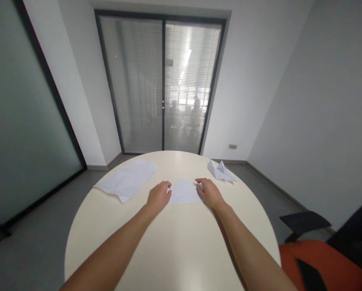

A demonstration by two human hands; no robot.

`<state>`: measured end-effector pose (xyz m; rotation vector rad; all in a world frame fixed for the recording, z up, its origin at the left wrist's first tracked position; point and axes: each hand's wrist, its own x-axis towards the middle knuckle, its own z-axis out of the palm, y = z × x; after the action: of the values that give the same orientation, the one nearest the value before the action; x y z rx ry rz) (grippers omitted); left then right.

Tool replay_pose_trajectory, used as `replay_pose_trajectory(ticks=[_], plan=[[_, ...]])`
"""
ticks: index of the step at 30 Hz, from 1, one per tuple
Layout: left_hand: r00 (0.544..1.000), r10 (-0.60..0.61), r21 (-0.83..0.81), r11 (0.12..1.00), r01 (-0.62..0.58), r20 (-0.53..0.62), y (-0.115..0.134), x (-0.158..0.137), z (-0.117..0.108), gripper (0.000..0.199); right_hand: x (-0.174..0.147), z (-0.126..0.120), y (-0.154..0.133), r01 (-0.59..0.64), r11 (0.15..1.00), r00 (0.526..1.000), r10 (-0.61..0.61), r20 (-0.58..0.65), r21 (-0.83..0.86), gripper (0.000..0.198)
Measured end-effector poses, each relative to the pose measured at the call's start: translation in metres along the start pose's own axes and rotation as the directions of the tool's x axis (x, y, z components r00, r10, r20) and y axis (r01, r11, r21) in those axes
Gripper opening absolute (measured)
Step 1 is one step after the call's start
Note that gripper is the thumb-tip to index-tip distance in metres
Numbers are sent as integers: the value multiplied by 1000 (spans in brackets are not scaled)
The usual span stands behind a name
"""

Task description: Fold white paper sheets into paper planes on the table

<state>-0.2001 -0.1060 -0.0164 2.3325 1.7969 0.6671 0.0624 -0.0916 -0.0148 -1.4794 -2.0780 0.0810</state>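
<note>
A white piece of folded paper (pixel 183 193) with a peaked top edge lies in front of me, between my two hands. My left hand (pixel 159 195) is closed at its left corner, thumb and curled fingers on the paper. At the right corner, my right hand (pixel 211 193) holds the paper near the thumb, while its forefinger reaches out above. The exact grip of the right fingertips is partly hidden. Beyond my right hand sits a folded paper shape (pixel 221 172) with raised points. A larger creased white sheet (pixel 129 178) lies left of my left hand.
Everything rests on a round cream table (pixel 171 246). An orange chair (pixel 323 262) with black armrests stands close at the right. Past the table are a glass door with blinds (pixel 132 85) and white walls. A frosted glass panel (pixel 26 109) is at the left.
</note>
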Motion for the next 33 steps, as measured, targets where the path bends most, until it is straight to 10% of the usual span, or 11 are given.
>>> replay_pose_trajectory(ticks=[10, 33], plan=[[973, 221, 68, 974, -216, -68, 8, 2, 0, 31, -6, 17, -39, 358, 925, 899, -378, 219, 129, 47], [874, 482, -12, 876, -482, 58, 15, -4, -5, 25, -7, 4, -24, -67, 987, 891, 125, 437, -146, 58]])
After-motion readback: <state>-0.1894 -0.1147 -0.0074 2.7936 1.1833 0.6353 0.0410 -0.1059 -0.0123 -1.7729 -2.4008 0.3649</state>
